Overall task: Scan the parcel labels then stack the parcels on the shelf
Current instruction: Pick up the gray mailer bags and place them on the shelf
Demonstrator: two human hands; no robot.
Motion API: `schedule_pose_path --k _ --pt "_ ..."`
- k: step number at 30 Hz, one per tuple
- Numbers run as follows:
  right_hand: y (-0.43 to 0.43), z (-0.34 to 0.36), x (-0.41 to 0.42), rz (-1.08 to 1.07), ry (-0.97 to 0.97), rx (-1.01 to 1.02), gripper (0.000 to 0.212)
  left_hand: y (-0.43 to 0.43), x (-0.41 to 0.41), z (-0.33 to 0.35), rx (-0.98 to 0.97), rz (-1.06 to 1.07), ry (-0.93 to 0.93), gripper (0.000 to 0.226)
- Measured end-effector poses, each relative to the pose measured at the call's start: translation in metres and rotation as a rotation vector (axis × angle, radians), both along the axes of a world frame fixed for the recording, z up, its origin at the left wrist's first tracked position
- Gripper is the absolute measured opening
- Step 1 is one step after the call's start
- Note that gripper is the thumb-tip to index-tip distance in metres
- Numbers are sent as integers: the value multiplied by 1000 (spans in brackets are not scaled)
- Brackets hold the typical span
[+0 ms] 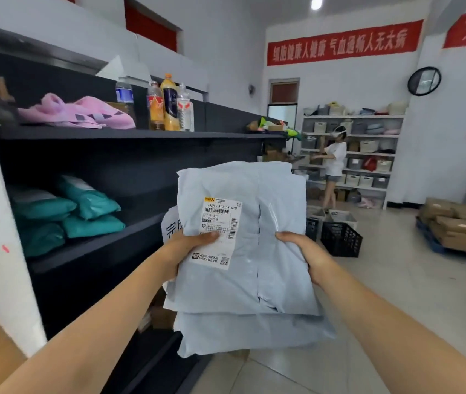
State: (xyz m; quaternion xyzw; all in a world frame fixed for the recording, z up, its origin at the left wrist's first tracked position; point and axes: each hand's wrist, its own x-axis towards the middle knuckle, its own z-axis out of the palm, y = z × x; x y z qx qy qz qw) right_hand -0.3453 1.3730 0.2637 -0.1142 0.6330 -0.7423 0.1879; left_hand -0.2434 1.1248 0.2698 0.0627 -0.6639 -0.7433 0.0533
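I hold a stack of pale grey parcel bags (243,282) in front of me, to the right of the dark shelf unit (129,134). My left hand (189,245) grips the stack's left edge, thumb on the white shipping label (220,220) of the top bag. My right hand (302,251) grips the right edge, thumb on top. A second grey bag (254,331) sticks out below the top one. Several teal parcels (66,211) lie piled on the middle shelf at the left. No scanner is in view.
The upper shelf holds pink slippers (75,112) and several drink bottles (169,105). Black crates (339,238) stand on the tiled floor ahead. Cardboard boxes (459,226) sit on a pallet at the right. A person (334,163) stands by white shelving at the back.
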Motion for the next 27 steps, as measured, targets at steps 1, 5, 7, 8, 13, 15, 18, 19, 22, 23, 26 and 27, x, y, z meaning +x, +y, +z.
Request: schedule_pose_path --k 1,5,7,8,13,15,18,19,22,23,26,27 --pt "-10 -2 -27 33 -4 2 46 -6 -16 -2 11 21 -6 85" --pt "-61 -7 -128 194 15 57 57 -34 -76 -17 71 199 -11 78" --pt "-91 -5 -171 284 27 104 60 -50 -103 -24 109 309 -29 69" --pt "-108 -3 -194 322 27 119 62 -58 -116 -24 128 360 -36 63" --pt "-191 16 -285 518 46 145 43 -100 -167 -4 173 540 -64 41" --pt "-229 23 -314 565 66 136 41 -117 -178 7 165 634 -63 29" --pt "-285 27 -345 613 88 129 29 -145 -190 20 139 760 -62 20" --pt "-303 28 -353 624 93 130 26 -158 -194 24 127 790 -67 23" --pt "-361 31 -377 664 110 141 29 -202 -210 29 86 857 -74 26" --pt "-382 32 -384 690 112 146 35 -219 -216 29 71 884 -80 29" --pt "-448 32 -407 747 99 158 61 -273 -236 30 38 928 -95 46" --pt "-470 33 -416 755 103 146 65 -293 -243 34 25 950 -94 54"
